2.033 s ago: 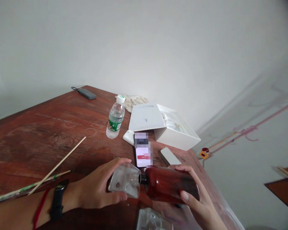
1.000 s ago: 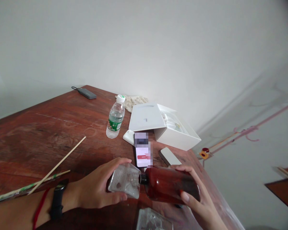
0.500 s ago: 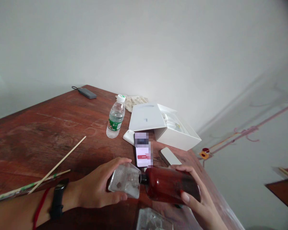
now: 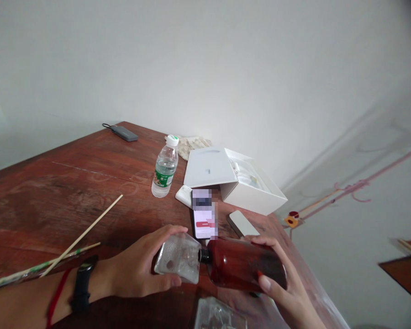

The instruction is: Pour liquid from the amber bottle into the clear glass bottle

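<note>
Your left hand (image 4: 137, 260) grips a clear glass bottle (image 4: 178, 258), your right hand (image 4: 286, 292) an amber bottle (image 4: 241, 265), neck to neck; slackening could drop either.

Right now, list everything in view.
table: one, reddish-brown wood
clear glass bottle: one, left hand
amber bottle: one, reddish-brown, right hand
water bottle: one, green label, far side
phone: one, pixelated screen, mid-table
open box: one, white, far side
white pieces: two, beside phone
gray power bank: one, far corner
cloth: one, cream, far side
sticks: two, pale and green, left
clear glass piece: one, near edge
left hand: one, black watch, red cord
right hand: one, on amber bottle
</note>
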A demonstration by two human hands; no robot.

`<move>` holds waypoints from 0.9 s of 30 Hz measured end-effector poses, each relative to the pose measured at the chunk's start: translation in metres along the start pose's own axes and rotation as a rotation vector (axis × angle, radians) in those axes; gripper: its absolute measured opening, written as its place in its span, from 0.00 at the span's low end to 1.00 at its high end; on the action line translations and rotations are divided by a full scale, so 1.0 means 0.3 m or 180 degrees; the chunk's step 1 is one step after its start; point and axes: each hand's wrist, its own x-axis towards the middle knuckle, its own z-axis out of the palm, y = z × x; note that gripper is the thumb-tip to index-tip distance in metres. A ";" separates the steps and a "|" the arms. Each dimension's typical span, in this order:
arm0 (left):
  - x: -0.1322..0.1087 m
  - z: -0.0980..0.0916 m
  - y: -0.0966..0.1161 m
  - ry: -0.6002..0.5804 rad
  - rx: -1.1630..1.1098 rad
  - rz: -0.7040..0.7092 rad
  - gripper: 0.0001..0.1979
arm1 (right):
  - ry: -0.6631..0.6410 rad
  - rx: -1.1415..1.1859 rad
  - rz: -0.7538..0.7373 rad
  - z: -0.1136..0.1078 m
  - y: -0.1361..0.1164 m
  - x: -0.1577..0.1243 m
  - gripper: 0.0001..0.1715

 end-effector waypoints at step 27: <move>-0.001 -0.003 -0.014 0.0006 0.0149 0.0114 0.39 | 0.0096 -0.0018 -0.0096 0.003 -0.005 -0.004 0.34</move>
